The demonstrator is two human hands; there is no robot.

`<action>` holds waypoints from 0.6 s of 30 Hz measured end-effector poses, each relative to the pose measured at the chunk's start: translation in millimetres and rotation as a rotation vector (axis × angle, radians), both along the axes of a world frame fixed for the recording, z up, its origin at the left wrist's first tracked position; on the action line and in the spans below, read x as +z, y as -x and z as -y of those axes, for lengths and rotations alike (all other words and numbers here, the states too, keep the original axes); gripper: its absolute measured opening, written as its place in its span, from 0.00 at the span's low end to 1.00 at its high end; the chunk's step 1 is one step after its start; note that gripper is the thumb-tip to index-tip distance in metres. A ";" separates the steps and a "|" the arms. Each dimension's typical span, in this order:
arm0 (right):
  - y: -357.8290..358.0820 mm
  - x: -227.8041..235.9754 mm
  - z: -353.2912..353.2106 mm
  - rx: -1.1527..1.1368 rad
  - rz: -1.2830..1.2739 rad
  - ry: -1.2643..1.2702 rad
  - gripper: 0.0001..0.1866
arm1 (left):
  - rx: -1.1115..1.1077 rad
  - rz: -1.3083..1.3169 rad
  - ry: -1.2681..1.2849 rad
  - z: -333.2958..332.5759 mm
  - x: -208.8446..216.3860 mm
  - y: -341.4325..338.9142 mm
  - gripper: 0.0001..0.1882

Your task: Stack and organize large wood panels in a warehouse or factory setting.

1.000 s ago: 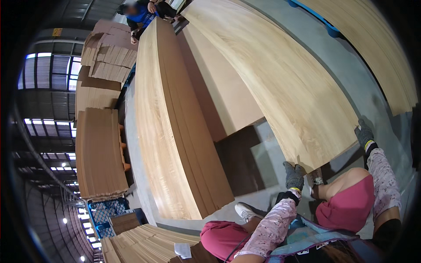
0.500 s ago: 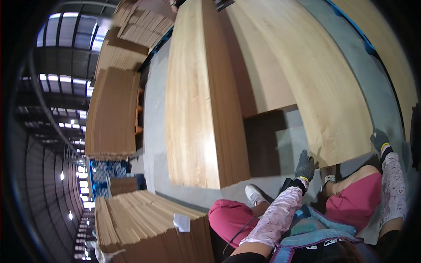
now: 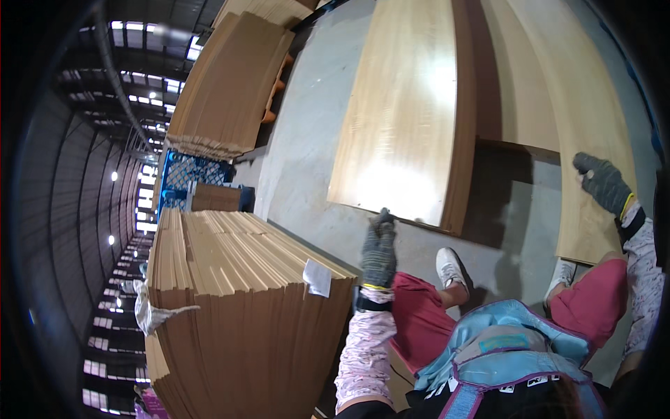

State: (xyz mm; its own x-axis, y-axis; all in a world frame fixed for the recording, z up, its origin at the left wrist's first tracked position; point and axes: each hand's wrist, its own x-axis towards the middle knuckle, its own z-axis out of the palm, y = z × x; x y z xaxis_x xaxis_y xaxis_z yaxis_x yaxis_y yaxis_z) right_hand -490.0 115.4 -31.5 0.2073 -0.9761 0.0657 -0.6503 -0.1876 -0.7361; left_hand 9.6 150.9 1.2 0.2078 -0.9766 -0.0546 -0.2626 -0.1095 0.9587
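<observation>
Moved left: left hand (image 3: 379, 253), narrow, at unlifted left panel (image 3: 401, 133); right hand (image 3: 604, 184), half-curled, over laid right panel (image 3: 587, 227); holds indeterminate.

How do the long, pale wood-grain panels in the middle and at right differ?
The middle panel has strong glare at its near end; the right panel has none there. The grey-gloved left hand is at the middle panel's near edge; the gloved right hand appears over the right panel. Both look pale.
</observation>
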 end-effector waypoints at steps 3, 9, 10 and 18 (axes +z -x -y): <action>-68.5 16.8 3.2 0.282 -0.154 0.274 0.19 | 0.197 0.067 0.018 -2.7 -3.5 -69.3 0.19; -178.0 18.8 -9.3 0.398 -0.018 0.186 0.19 | 0.365 0.580 -0.032 47.2 -23.7 -131.7 0.19; -192.9 7.0 -10.0 0.339 -0.009 0.236 0.20 | 0.372 0.568 -0.034 61.4 -30.9 -138.8 0.19; -265.2 -96.7 7.4 -0.081 0.582 -0.228 0.20 | 0.352 1.057 0.137 145.9 -75.8 -158.2 0.20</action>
State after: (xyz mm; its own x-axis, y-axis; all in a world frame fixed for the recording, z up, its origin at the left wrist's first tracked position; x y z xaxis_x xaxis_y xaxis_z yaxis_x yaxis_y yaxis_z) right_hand -224.7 108.0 -128.1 0.1252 -0.9899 -0.0664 -0.1364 0.0492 -0.9894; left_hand 167.9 5.0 -74.6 0.3517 -0.8386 0.4160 -0.9265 -0.2483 0.2826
